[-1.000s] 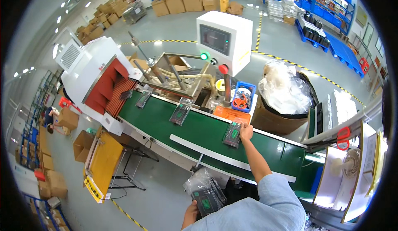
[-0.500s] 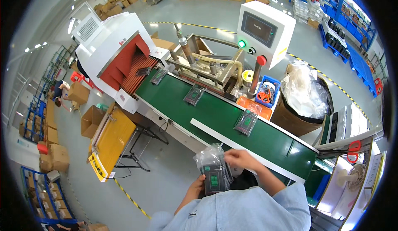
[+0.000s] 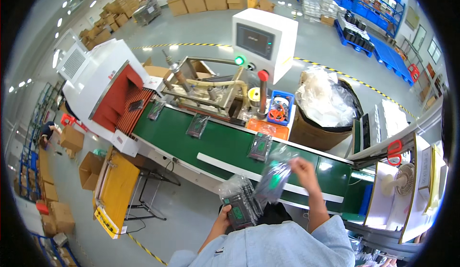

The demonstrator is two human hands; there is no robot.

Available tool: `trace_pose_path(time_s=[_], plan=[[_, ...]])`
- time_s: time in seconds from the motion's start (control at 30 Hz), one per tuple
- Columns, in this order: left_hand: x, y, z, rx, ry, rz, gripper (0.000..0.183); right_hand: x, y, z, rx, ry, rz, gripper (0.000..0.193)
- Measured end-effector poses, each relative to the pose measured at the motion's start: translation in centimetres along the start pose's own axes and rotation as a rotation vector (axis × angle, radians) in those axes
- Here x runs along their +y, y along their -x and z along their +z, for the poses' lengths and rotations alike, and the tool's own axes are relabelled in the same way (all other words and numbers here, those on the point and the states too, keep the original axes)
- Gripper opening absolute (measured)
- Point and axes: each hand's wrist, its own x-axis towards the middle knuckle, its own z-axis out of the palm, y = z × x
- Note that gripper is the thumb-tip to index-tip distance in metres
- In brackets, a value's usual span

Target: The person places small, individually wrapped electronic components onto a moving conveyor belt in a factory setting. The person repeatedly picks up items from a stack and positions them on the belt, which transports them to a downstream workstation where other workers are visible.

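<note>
My left hand [image 3: 224, 215] is closed round the edge of a stack of dark flat boxes in clear plastic bags [image 3: 239, 209], held close to my body. Between the pinched fingers of my right hand [image 3: 305, 172] hangs one bagged box [image 3: 274, 178] with green print, tilted and blurred, over the near edge of the green conveyor belt [image 3: 225, 147]. Just beyond it a similar bagged box [image 3: 260, 146] lies flat on the belt. Two more, a middle bagged box [image 3: 197, 125] and a farther bagged box [image 3: 155, 109], lie toward the left end.
At the belt's left end stands a white tunnel machine [image 3: 96, 85] with red flaps. Behind the belt are a metal frame press [image 3: 206, 92], a white control box [image 3: 266, 42], a blue bin [image 3: 280, 108] and a carton of clear plastic film [image 3: 321, 99]. A yellow table [image 3: 115, 185] stands left.
My right hand has pulled one bagged box away from the stack and carried it right, over the belt's edge. The left hand keeps the stack. The whole view has shifted.
</note>
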Motion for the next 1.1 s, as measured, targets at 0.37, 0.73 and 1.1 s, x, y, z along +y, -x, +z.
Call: trace_pose_path(time_s=[0.37,0.73,1.1], plan=[[-0.8,-0.3,1.4,-0.048,-0.015,0.092,0.061,16.1,0.8,-26.3,0.501,0.523,0.255,0.021],[-1.3,0.0,3.0,-0.064,0.080,0.151,0.066,20.8,-2.4,-21.2,0.754,0.641,0.355,0.031],[-0.2,2.2,-0.5,0.122,0.110,0.341,0.069,11.7,-19.9,0.3,0.235,0.578,-0.345,0.031]])
